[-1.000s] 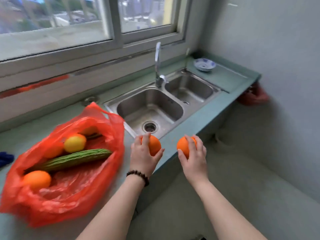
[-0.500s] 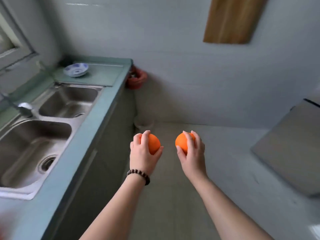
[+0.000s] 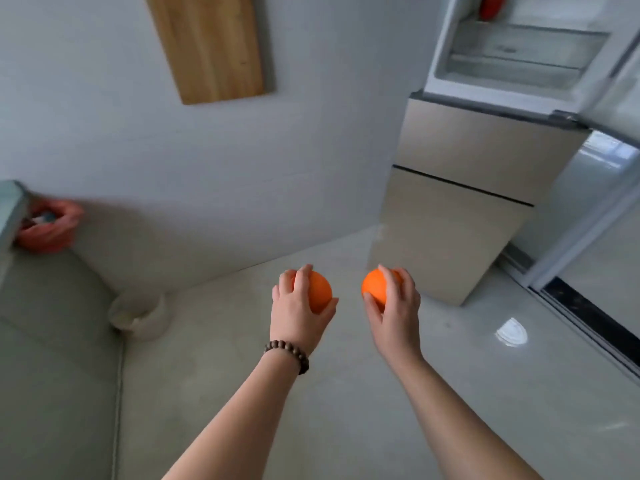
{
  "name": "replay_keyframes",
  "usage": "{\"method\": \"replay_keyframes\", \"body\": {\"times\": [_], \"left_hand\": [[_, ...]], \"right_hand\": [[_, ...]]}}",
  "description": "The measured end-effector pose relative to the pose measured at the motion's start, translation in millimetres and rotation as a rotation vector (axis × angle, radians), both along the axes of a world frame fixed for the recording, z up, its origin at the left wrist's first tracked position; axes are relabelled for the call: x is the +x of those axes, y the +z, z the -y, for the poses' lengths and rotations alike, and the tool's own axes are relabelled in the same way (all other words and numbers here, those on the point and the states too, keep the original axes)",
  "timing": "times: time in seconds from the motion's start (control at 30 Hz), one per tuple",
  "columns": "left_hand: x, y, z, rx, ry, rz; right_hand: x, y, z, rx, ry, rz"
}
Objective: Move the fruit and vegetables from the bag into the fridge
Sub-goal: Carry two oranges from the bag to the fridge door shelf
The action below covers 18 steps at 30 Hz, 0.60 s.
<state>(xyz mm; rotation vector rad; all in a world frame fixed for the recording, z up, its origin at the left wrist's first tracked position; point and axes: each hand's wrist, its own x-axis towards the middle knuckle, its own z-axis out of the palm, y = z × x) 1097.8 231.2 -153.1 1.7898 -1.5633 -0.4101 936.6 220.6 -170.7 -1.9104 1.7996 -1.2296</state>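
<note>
Left hand [image 3: 300, 311] and right hand [image 3: 393, 306] each grip a round orange fruit [image 3: 319, 293] [image 3: 375, 287], beige fridge [image 3: 485, 161] open at 1 o'clock; both hands full, likely fumble at the shelf.

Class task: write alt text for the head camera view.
Two outstretched hands each grip an orange, the left hand holding one orange, the right hand the other orange. Ahead stands a fridge with its top compartment open.

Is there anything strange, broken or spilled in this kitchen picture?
Nothing is spilled or broken. The fridge has its top compartment open, as the task needs. The left hand and right hand each hold an orange securely.
</note>
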Motion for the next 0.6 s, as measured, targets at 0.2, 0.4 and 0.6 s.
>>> {"method": "replay_keyframes", "body": {"times": [0.2, 0.4, 0.6], "left_hand": [[-60.0, 0.7, 68.0, 0.001, -0.172, 0.011], [-103.1, -4.8, 152.2, -0.007, -0.325, -0.027], [-141.0, 11.6, 267.2, -0.049, -0.511, -0.036]], "right_hand": [[-55.0, -1.3, 35.8, -0.005, -0.162, 0.024], [-88.3, -4.5, 102.0, -0.008, -0.276, 0.016], [-118.0, 16.7, 194.8, -0.061, -0.463, -0.011]]}}
